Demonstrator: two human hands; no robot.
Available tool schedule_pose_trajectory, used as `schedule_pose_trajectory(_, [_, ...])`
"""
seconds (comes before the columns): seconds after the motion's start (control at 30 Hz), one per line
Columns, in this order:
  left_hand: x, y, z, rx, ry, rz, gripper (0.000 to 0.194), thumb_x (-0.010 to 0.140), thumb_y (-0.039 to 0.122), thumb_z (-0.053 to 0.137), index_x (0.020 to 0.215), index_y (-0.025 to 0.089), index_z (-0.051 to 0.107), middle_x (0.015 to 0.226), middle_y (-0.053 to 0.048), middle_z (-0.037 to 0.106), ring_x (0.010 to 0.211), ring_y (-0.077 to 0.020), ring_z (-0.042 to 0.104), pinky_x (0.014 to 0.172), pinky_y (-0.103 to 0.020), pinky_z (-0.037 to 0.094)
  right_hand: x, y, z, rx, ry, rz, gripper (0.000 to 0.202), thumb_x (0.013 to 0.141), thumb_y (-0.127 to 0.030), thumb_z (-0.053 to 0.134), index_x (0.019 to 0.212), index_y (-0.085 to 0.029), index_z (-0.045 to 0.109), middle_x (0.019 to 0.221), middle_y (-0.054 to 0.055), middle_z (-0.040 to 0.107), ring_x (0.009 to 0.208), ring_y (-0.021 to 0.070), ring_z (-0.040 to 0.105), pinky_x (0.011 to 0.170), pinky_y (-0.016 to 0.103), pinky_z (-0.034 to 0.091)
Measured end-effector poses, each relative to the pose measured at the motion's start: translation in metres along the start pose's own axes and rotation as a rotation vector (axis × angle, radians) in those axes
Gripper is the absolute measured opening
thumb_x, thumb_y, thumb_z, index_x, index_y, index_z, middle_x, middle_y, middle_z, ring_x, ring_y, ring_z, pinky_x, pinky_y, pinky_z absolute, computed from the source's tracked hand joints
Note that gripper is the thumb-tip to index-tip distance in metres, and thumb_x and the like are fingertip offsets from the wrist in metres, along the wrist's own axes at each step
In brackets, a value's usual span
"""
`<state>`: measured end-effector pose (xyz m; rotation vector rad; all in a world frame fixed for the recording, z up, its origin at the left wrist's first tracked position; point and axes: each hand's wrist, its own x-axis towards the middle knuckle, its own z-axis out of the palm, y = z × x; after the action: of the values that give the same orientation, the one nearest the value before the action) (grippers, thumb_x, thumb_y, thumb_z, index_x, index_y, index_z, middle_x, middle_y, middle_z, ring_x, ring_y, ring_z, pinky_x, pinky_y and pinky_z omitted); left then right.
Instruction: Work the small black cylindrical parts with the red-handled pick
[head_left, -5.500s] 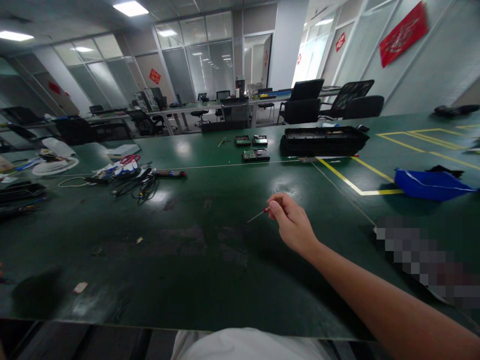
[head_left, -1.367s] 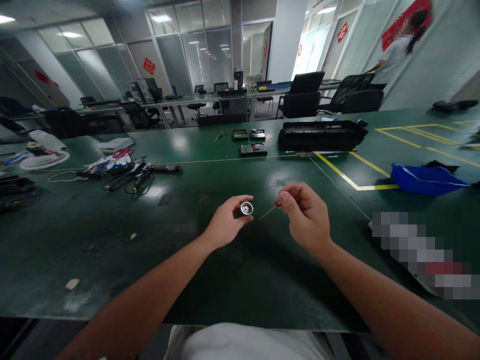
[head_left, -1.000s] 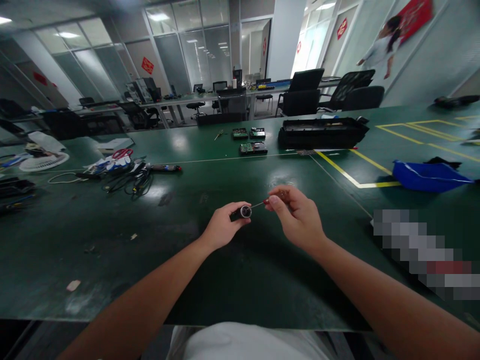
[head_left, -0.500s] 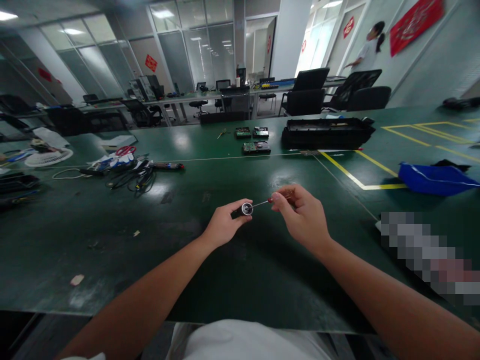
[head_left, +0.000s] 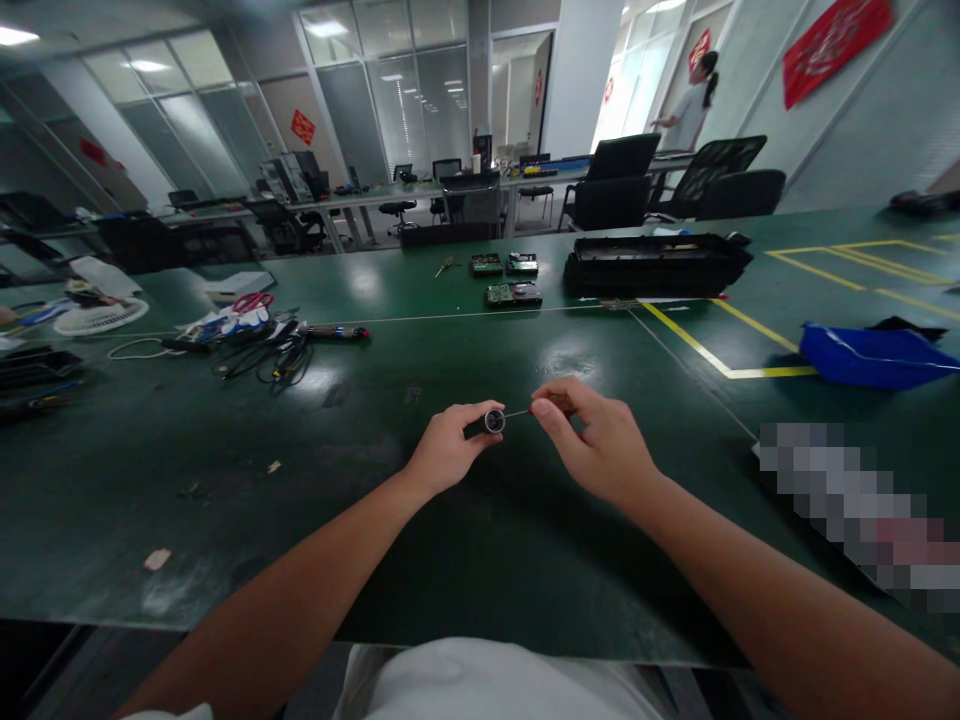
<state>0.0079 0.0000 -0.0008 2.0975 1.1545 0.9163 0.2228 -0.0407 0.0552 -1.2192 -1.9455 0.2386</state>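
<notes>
Between the thumb and fingers of my left hand [head_left: 444, 447] is a dark cylinder [head_left: 477, 428] with a silver-rimmed round open end facing me and to the right. My right hand [head_left: 596, 435] is closed around the red handle of a thin screwdriver [head_left: 516, 413]. Its metal shaft points left, and the tip reaches into the cylinder's open end; what it touches inside is too small to make out. Both hands are above the green table [head_left: 420, 580], near its middle.
Circuit-board drives [head_left: 513, 294] and a long black casing [head_left: 656, 266] stand at the back. Cables and tools [head_left: 274, 350] lie left, beside a white fan-like grille [head_left: 101, 315]. A blue bag-like item [head_left: 874, 357] is at right. A person [head_left: 688, 112] is in the far background.
My right hand has moved slightly left with the screwdriver, bringing its handle closer to the cylinder. The left hand stays nearly still. The person in the background has moved left.
</notes>
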Motion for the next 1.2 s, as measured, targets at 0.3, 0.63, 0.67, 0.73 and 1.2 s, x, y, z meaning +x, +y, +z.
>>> schedule_pose_trajectory(0.3, [-0.0001, 0.0033, -0.0009, 0.016, 0.003, -0.009, 0.037, 0.085, 0.021, 0.073, 0.121, 0.029, 0.070, 0.115, -0.003, 0.072, 0.108, -0.0238, 0.064, 0.101, -0.040, 0.046, 0.0002, -0.0008, -0.0004, -0.073, 0.003, -0.021, 0.023, 0.099, -0.027, 0.045, 0.110, -0.019, 0.064, 0.087, 0.007, 0.073, 0.071, 0.0207, 0.067, 0.065, 0.033, 0.046])
schedule_pose_trajectory(0.63, [-0.0003, 0.0037, -0.0011, 0.035, 0.004, -0.004, 0.038, 0.085, 0.022, 0.074, 0.122, 0.029, 0.069, 0.114, -0.003, 0.073, 0.106, -0.0239, 0.064, 0.098, -0.041, 0.047, -0.0008, -0.0002, 0.0019, -0.138, 0.000, 0.002, 0.034, 0.102, -0.035, 0.041, 0.125, -0.022, 0.062, 0.074, 0.004, 0.072, 0.056, 0.0190, 0.062, 0.058, 0.033, 0.043])
schedule_pose_trajectory(0.67, [-0.0005, 0.0038, -0.0008, 0.035, 0.002, -0.002, 0.039, 0.085, 0.022, 0.074, 0.122, 0.029, 0.069, 0.113, -0.003, 0.073, 0.105, -0.0238, 0.064, 0.097, -0.041, 0.047, -0.0009, -0.0001, 0.0024, -0.124, -0.006, -0.002, 0.035, 0.102, -0.033, 0.041, 0.129, -0.021, 0.059, 0.073, 0.003, 0.071, 0.055, 0.0188, 0.061, 0.057, 0.033, 0.043])
schedule_pose_trajectory(0.73, [-0.0008, 0.0036, -0.0004, 0.028, 0.001, 0.001, 0.039, 0.085, 0.022, 0.074, 0.122, 0.029, 0.069, 0.113, -0.003, 0.072, 0.106, -0.0236, 0.064, 0.097, -0.040, 0.048, -0.0014, -0.0005, 0.0028, -0.077, -0.019, -0.026, 0.038, 0.100, -0.029, 0.042, 0.136, -0.019, 0.051, 0.075, 0.003, 0.069, 0.059, 0.0197, 0.062, 0.059, 0.033, 0.044])
schedule_pose_trajectory(1.2, [0.0004, 0.0037, -0.0031, 0.043, 0.015, -0.019, 0.038, 0.086, 0.023, 0.073, 0.123, 0.030, 0.069, 0.116, -0.003, 0.072, 0.108, -0.0240, 0.064, 0.098, -0.041, 0.047, -0.0036, 0.0004, 0.0073, 0.214, 0.023, 0.122, 0.013, 0.096, -0.032, 0.053, 0.104, -0.022, 0.056, 0.081, 0.002, 0.067, 0.070, 0.0176, 0.062, 0.063, 0.031, 0.046])
